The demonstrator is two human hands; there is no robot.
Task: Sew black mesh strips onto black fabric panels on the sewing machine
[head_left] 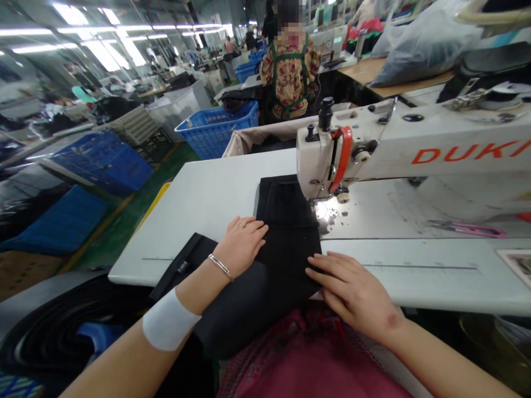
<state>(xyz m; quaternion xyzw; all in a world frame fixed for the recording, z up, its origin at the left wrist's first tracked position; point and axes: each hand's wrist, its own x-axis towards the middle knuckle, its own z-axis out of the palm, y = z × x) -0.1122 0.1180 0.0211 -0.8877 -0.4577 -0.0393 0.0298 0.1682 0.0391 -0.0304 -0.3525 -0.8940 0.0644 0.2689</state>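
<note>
you are resting your left hand [241,246] and right hand [352,288], both unclenched, on the black fabric [290,249].

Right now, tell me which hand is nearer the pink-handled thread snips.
The right. The right hand lies left of the thread snips and closer to the wearer, fingertips at the black fabric's right edge; the left hand is farther left, on that fabric.

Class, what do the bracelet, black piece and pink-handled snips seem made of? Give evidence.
Bracelet: probably polished metal, judging by its silvery shine.
Black piece: likely matte fabric, showing fold or seam lines.
Pink-handled snips: blades probably metal, being grey; handles perhaps plastic, evenly pink.
</note>
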